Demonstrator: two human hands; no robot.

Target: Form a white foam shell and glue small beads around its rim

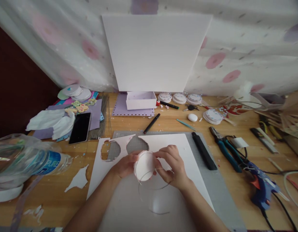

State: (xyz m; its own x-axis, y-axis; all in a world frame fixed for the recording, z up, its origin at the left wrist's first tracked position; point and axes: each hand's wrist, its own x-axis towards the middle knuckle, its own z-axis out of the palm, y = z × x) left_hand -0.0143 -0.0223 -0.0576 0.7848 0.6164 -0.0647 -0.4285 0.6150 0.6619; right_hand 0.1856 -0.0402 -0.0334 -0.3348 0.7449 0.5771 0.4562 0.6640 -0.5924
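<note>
Together, both hands hold the white disc (144,167) above the sheet (180,146), its flat face turned up and tilted. The left hand (127,166) pinches its left edge; the right hand (171,166), fingers bent, pinches the opposite edge. A thin wire (139,190) loops below the disc, near the right hand; whether those fingers also grip it, I cannot tell. Two rough holes open the sheet's far left part, and under it lies the grey mat (213,183) on the tabletop (124,124). Pliers (223,148) and a glue gun (262,187) lie to the right, a phone (80,128) and bottle (52,161) to the left. Beyond the mat lies a black pen (151,123).
</note>
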